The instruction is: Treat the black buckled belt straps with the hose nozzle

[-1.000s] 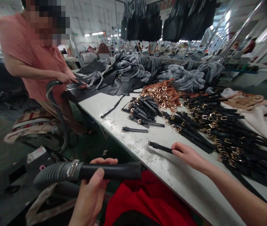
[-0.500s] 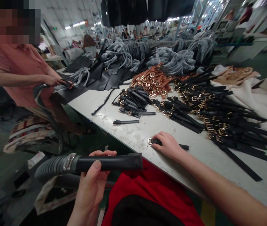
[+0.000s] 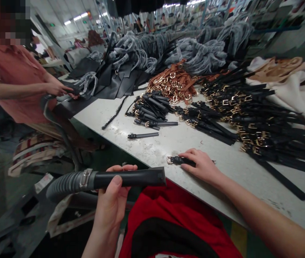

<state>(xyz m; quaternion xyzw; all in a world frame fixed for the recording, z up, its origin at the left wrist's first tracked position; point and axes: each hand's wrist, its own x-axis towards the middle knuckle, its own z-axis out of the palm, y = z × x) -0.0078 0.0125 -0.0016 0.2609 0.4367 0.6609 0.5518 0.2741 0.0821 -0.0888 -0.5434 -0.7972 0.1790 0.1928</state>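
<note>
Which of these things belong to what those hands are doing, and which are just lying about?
Belong, it seems:
black nozzle, in the left hand's fingers
black buckled strap, between the right hand's fingers
similar black straps, heaped on the table

Apparently just lying about:
brown buckled straps
cream cloth
grey bundles

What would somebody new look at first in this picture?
Probably the orange-brown heap of buckled straps toward the back of the white table, with a big heap of black straps to its right. Nearer, left of centre, the left hand grips a black nozzle on a ribbed hose, while the right hand holds one black buckled strap.
</note>
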